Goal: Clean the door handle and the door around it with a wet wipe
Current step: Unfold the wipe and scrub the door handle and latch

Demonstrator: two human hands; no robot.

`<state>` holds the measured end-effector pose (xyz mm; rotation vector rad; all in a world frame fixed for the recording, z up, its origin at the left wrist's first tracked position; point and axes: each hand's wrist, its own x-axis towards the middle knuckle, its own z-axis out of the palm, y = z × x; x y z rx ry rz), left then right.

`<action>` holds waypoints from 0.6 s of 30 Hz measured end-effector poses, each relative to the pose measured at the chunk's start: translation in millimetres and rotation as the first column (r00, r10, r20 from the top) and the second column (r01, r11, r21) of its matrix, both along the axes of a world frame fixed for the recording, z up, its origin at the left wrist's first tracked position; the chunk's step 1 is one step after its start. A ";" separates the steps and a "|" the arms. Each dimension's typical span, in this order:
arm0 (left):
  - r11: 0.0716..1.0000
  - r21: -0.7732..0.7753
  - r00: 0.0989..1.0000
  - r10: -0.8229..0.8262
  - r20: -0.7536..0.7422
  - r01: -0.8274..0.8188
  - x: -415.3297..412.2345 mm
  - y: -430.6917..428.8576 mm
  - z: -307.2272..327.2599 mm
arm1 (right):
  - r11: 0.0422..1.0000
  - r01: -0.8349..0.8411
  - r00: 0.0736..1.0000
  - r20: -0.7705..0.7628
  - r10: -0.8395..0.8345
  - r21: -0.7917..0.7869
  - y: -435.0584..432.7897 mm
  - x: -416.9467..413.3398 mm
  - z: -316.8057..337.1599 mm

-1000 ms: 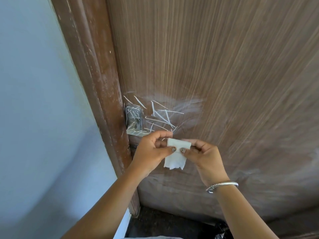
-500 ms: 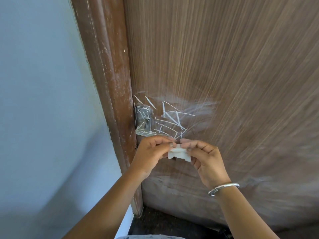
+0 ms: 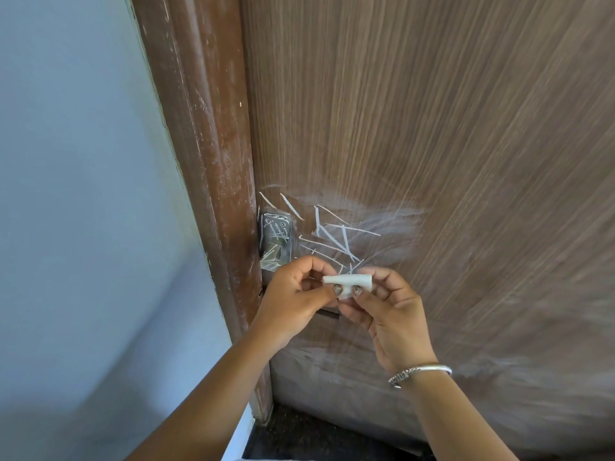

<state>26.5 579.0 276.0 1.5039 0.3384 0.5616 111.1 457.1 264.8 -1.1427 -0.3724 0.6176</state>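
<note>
A brown wood-grain door (image 3: 432,128) fills the right side. White chalk-like strokes (image 3: 332,236) and a pale smear mark it around the metal handle plate (image 3: 276,241), which is scribbled on too. The lever itself is hidden behind my left hand (image 3: 293,301). Both my left hand and my right hand (image 3: 389,314) pinch a small folded white wet wipe (image 3: 347,281) between thumbs and fingers, just below the marks and a little in front of the door.
A worn brown door frame (image 3: 206,161) runs down left of the handle. A pale blue wall (image 3: 76,194) lies further left. Dark floor (image 3: 299,434) shows at the bottom. A silver bangle (image 3: 419,372) circles my right wrist.
The wipe hung open as a loose square one second ago; it is now folded into a narrow roll between both hands. My view has shifted so the handle sits further right.
</note>
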 end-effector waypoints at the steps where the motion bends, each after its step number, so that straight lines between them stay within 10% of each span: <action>1: 1.000 -0.013 1.000 -0.014 0.003 0.014 -0.7 1.9 0.1 | 1.000 0.012 1.000 -0.010 -0.012 0.020 2.1 -0.6 1.7; 8: 0.997 0.005 0.995 0.081 0.058 -0.081 -3.3 10.9 -5.4 | 0.991 0.046 0.999 -0.007 -0.045 0.124 27.3 -7.4 2.6; 11: 0.945 0.152 0.956 0.279 0.089 -0.290 -8.1 22.8 -9.5 | 0.989 0.149 0.933 0.333 -0.137 -0.008 42.0 -4.2 5.7; 14: 0.854 0.261 0.893 0.431 0.127 -0.449 -14.6 38.6 -13.9 | 0.916 0.400 0.490 0.850 -0.193 -0.023 62.7 5.3 17.6; 18: 0.800 0.273 0.845 0.520 0.129 -0.534 -24.6 53.3 -25.4 | 0.874 0.472 -0.077 0.993 -0.091 0.116 102.3 11.1 28.7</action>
